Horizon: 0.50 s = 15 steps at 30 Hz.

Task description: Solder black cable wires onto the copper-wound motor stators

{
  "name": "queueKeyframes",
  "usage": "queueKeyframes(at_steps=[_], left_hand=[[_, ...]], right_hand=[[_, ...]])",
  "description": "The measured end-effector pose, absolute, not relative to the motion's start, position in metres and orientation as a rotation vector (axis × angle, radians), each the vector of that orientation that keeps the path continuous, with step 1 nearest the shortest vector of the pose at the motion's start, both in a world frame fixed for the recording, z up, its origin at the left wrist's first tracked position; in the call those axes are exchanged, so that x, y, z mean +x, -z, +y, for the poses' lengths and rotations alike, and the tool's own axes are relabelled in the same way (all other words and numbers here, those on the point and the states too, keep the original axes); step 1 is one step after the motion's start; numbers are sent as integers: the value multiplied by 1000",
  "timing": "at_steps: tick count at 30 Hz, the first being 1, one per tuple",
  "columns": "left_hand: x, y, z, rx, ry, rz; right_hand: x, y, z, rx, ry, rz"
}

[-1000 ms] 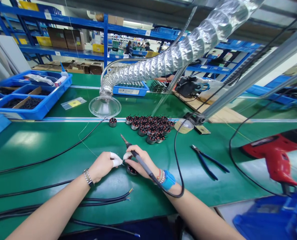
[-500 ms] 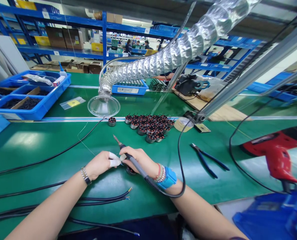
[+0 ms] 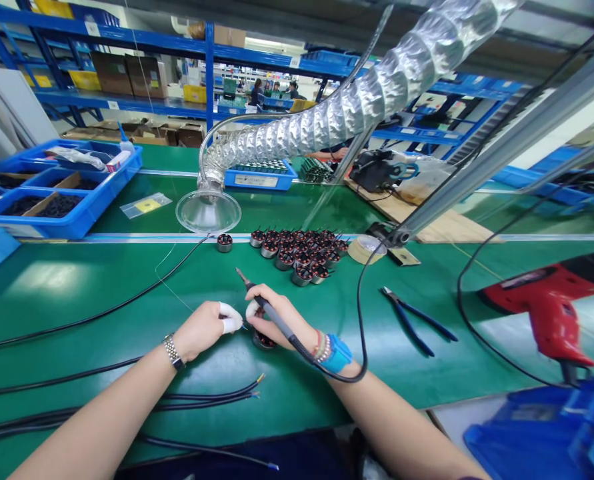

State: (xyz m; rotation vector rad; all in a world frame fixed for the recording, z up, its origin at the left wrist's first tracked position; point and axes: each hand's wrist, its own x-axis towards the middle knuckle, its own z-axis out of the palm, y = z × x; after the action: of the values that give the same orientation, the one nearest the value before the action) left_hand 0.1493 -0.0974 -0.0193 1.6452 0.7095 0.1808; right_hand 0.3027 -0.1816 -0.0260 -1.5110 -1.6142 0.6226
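Observation:
In the head view, my left hand, with white covers on its fingertips, is closed in a pinch. A small blue wire end sticks out at those fingertips, and a thin solder wire runs to the same hand. My right hand grips a soldering iron like a pen, its tip pointing up and away to the left. Right below the right fingers sits a small round motor stator, partly hidden by the hand. The two hands' fingertips are close together.
Beyond my hands stand several stators in a cluster, under a silver fume duct with a clear hood. Cutting pliers and a red power tool lie right. Black cables lie in front; blue bins stand left.
My right hand and the soldering iron have shifted slightly right, widening the gap to my left fingertips. More of the stator below shows. My left hand has barely moved.

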Motion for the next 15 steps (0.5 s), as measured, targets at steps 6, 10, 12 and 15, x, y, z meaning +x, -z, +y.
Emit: queueKeyframes(at_steps=[6, 10, 12, 15], left_hand=[[147, 17, -98, 1838, -140, 652], [146, 18, -96, 1675, -29, 730], [147, 20, -95, 1607, -5, 728], [148, 23, -95, 1572, 21, 713]], right_hand=[[288, 27, -183, -1616, -398, -1652], [290, 24, -206, -1575, -228, -1683], [290, 29, -222, -1582, -79, -1723], [288, 43, -237, -1598, 101, -1834]])
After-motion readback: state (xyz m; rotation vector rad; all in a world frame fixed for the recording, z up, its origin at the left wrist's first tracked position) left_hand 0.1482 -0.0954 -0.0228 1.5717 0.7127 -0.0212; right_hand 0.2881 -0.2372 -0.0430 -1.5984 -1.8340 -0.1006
